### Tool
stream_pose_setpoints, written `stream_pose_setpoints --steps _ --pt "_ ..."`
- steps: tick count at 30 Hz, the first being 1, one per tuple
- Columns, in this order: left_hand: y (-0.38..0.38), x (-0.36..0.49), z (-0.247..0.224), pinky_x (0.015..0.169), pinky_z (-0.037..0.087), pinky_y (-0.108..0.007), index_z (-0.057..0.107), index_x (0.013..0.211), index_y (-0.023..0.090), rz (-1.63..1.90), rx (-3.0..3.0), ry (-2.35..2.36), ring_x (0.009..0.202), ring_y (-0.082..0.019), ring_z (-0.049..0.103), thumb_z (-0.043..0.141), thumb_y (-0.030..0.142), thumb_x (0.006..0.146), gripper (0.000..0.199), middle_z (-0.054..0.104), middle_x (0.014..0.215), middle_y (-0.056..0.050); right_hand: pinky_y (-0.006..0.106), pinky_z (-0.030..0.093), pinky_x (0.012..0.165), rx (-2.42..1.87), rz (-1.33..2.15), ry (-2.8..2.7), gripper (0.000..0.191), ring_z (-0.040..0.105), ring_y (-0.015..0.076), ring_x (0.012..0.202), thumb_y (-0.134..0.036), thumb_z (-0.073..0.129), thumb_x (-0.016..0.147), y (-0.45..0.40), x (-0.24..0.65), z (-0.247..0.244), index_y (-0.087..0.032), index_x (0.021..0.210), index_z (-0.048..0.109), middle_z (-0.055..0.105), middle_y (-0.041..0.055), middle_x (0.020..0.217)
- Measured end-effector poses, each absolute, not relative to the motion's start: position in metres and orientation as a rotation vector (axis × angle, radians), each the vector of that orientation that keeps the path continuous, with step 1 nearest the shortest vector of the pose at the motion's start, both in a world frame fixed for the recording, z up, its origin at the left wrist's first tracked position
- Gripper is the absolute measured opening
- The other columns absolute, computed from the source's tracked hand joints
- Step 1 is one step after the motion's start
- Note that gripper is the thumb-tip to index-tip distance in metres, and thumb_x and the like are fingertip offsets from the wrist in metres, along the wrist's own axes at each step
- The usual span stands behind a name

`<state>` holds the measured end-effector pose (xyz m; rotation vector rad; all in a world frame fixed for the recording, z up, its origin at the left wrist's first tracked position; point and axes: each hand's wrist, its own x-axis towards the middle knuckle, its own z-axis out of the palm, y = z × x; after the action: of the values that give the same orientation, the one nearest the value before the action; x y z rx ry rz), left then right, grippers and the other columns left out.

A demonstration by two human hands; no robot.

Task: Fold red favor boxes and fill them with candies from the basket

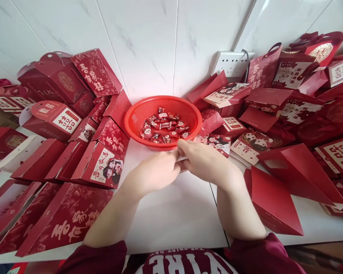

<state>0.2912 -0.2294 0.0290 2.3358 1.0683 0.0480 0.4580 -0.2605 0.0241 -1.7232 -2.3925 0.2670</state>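
Note:
A red plastic basket (128, 123) holds many small red wrapped candies (165, 127) and stands against the wall. Just in front of its near rim, my left hand (157, 169) and my right hand (196, 158) meet over the white table (171, 220). Both hands have bent, closed fingers. A thin pale edge of something shows between them, mostly hidden by the fingers, and I cannot make out what it is.
Rows of red printed gift boxes (65, 219) fill the left side. On the right lie piled red boxes and bags (257, 140), with a plain red box (274, 201) near the front edge. A white power strip (231, 64) sits by the tiled wall.

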Motion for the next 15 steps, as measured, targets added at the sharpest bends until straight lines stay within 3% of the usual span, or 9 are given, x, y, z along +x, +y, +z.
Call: stream_pose_setpoints --steps 5,10,13,15 --pt "-0.212 0.268 0.039 0.068 0.046 -0.029 0.063 0.103 0.021 -0.031 2.396 1.231 0.082 -0.024 0.067 0.042 0.025 0.085 0.028 0.070 0.097 -0.007 0.026 0.040 0.066 -1.619 0.608 -2.278 0.021 0.062 0.0184 0.081 -0.016 0.049 0.085 -0.245 0.487 0.026 -0.022 0.105 0.050 0.067 0.0034 0.094" --pt "-0.205 0.258 0.045 0.069 0.047 -0.028 0.056 0.118 0.025 0.058 2.393 1.168 0.086 -0.022 0.067 0.046 0.023 0.082 0.038 0.068 0.109 -0.006 0.026 0.043 0.064 -1.676 0.737 -2.212 0.022 0.063 0.0188 0.078 -0.029 0.057 0.085 -0.246 0.493 0.026 -0.023 0.106 0.055 0.068 0.0026 0.087" --pt "-0.209 0.260 0.045 0.076 0.050 -0.029 0.051 0.125 0.030 0.074 2.365 1.055 0.097 -0.021 0.065 0.045 0.021 0.083 0.043 0.065 0.118 -0.003 0.026 0.043 0.061 -1.616 0.747 -2.210 0.025 0.062 0.0175 0.072 -0.042 0.059 0.085 -0.241 0.489 0.039 -0.022 0.101 0.058 0.069 0.0014 0.082" --pt "-0.212 0.260 0.045 0.085 0.049 -0.032 0.048 0.131 0.032 0.113 2.372 1.071 0.111 -0.023 0.060 0.046 0.022 0.084 0.048 0.059 0.129 -0.003 0.026 0.044 0.064 -1.648 0.634 -2.175 0.024 0.063 0.0159 0.076 -0.041 0.051 0.091 -0.219 0.486 0.050 -0.022 0.101 0.060 0.069 0.0023 0.090"
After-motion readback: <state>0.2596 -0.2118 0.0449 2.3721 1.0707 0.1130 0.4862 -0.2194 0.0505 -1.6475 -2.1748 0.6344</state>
